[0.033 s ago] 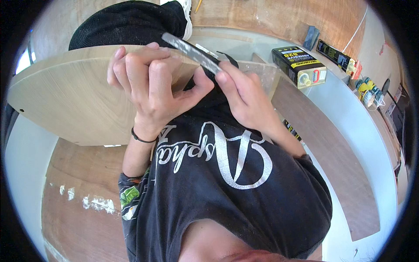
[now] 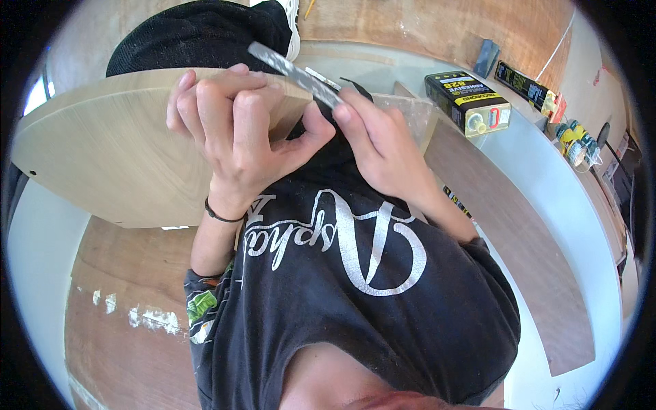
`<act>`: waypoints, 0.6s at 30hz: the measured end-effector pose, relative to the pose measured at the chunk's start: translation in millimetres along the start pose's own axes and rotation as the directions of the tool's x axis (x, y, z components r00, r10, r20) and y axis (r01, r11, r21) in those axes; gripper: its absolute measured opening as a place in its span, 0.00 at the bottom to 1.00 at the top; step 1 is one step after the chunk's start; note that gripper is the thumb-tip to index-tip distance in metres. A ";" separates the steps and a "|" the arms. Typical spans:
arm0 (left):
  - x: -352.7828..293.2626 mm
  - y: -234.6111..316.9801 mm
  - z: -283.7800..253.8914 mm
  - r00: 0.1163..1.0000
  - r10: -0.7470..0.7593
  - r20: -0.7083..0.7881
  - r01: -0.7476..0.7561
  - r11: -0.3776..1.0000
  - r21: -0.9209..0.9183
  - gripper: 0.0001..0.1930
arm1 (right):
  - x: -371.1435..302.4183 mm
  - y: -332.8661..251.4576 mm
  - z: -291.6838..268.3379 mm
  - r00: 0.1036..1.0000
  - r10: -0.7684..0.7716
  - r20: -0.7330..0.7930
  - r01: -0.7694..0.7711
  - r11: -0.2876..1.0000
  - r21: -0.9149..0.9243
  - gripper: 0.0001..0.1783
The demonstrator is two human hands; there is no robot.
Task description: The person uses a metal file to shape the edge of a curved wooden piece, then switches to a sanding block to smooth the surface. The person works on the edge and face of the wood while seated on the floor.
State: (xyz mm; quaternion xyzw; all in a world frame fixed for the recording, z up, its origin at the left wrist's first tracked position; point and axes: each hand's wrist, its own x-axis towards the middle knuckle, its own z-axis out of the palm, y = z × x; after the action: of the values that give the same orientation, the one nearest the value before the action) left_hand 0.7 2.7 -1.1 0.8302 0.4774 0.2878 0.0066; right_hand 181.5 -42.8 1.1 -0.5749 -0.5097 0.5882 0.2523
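Two hands point(image 2: 236, 130), one strip point(image 2: 294, 72), one board point(image 2: 123, 150)

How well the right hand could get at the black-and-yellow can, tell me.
Probably yes: the can sits rightward of the right hand, seemingly unobstructed, though that hand holds a grey strip.

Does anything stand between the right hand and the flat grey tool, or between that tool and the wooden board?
Nothing visible: the right hand already grips the flat grey tool at its near end. The left hand lies over the wooden board, close beside the tool; whether tool and board touch is unclear.
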 end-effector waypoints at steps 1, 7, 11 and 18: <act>2.6 -2.0 1.4 1.000 -0.008 -0.010 0.008 1.000 -0.004 0.17 | 3.5 -0.8 -0.4 1.000 -0.013 -0.013 0.013 1.000 -0.007 0.17; 0.0 0.6 -3.1 1.000 0.011 -0.027 -0.010 0.999 0.033 0.18 | -11.0 -6.2 4.4 0.999 -0.030 -0.033 0.029 0.999 -0.035 0.16; -1.9 -0.6 -1.5 1.000 -0.001 -0.018 0.001 1.000 0.011 0.17 | -10.1 -2.2 5.7 1.000 0.012 -0.017 -0.013 1.000 -0.028 0.16; -2.6 -1.7 -0.5 1.000 -0.006 -0.023 0.006 0.999 0.033 0.18 | -10.2 -2.3 6.7 1.000 0.004 -0.015 -0.005 0.999 -0.031 0.18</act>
State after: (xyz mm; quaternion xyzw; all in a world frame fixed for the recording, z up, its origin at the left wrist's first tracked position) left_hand -1.8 1.4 -2.4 0.8255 0.4846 0.2890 -0.0117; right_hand 176.8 -53.0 6.2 -0.5844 -0.5156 0.5764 0.2458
